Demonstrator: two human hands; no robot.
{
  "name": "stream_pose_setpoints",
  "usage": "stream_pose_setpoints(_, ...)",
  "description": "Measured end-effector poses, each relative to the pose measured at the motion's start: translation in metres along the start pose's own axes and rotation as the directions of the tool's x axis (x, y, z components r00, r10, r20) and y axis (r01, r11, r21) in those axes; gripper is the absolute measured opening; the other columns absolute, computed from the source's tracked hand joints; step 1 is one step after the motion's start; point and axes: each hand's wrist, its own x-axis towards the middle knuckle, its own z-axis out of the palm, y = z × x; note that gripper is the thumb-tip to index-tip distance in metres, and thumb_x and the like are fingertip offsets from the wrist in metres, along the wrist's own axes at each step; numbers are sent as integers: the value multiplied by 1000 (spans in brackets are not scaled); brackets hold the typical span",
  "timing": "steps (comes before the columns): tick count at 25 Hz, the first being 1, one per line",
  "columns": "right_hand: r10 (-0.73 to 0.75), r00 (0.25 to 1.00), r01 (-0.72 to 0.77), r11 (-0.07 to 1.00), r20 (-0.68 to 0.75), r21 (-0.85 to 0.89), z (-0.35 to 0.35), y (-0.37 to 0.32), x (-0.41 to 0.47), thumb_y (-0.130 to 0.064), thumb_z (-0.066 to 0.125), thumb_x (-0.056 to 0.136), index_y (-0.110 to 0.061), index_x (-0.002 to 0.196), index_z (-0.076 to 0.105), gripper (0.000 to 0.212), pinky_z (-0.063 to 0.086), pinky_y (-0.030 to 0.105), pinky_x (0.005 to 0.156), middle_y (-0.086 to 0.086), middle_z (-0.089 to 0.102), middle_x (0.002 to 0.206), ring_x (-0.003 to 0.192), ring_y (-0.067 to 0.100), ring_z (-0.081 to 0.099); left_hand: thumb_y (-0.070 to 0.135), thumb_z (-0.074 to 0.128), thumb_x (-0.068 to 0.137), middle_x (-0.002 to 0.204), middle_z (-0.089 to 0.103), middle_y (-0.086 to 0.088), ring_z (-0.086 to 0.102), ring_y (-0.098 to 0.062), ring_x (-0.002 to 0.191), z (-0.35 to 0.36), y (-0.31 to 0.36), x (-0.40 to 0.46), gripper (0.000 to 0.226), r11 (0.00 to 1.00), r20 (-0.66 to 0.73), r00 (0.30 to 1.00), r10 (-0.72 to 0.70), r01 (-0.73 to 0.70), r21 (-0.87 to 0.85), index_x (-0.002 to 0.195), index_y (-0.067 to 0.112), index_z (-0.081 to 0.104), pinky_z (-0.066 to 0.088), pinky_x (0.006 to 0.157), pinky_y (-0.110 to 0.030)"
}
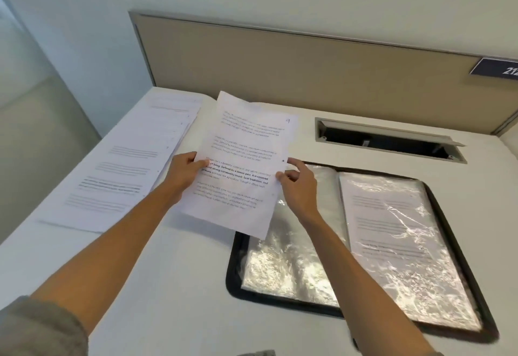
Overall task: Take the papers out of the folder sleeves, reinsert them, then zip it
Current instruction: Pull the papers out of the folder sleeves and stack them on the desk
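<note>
Both hands pinch one thin printed sheet above the desk — left hand at its left edge, right hand at its right — beside the open black-edged folder of glossy, crinkled sleeves.

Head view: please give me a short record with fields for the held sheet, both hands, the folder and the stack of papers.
held sheet: printed page, lifted above the desk, marked 9 at a top corner
left hand: grips the sheet's left edge
right hand: pinches its right edge with the fingers
folder: open flat on the desk, unzipped; right sleeve holds a printed page
stack of papers: lies left of the folder
</note>
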Motion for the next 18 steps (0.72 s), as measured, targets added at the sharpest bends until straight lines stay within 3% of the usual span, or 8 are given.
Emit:
stream_pose_setpoints(2,5,999,-5,1000,44,-5,28,-1,-11,-7,65,89,-14,121,61,32,47,6,61,3,74,91,69,-7,65,17,70,87,85,67,-6,63,-21,77,-29,-16,-6,13,1000,-44,999,-11,11,-3,84,6,64,50,73,-32)
stream_pose_setpoints(5,5,995,-3,1000,100,-29,73,-1,-26,-10,70,85,-16,126,57,43,56,20,76,1,72,92,77,2,67,14,71,87,86,69,-5,63,-19,76,-74,-33,-16,13,999,-166,985,-35,36,-1,92,2,69,49,71,-28)
stream_pose_setpoints(7,2,990,1,1000,143,-27,104,-4,-35,-11,71,83,-24,134,48,58,54,16,71,1,69,93,77,5,66,12,72,85,87,69,-1,63,-15,76,-105,-44,-19,10,998,-236,970,-60,57,-17,93,7,69,49,70,-26)
stream_pose_setpoints(9,-23,980,32,999,198,-41,135,-6,-44,-10,70,84,-31,138,44,64,55,21,73,1,68,95,78,9,67,12,73,84,89,70,0,65,-15,78,-137,-58,-20,8,998,-282,957,-69,68,-11,91,11,69,51,76,-29)
stream_pose_setpoints(11,-30,960,55,995,278,-84,167,-7,-51,-10,67,87,-26,132,55,49,53,22,73,1,68,100,79,11,67,13,73,84,91,71,-3,66,-19,79,-169,-73,-19,7,996,-333,940,-77,91,26,89,13,69,51,77,-31)
stream_pose_setpoints(14,-30,927,96,982,373,-160,210,-6,-60,-8,64,89,-13,117,69,29,46,9,71,2,70,107,76,9,64,18,73,85,99,71,-8,66,-22,82,-209,-92,-17,15,984,-418,903,-96,150,99,98,12,68,51,76,-32)
stream_pose_setpoints(18,36,893,75,971,449,-228,253,-4,-66,-10,64,87,-12,115,70,28,51,24,88,5,70,111,85,13,66,15,73,85,117,65,-13,63,-30,100,-243,-109,-16,34,963,-493,864,-106,213,166,116,8,62,50,88,-42)
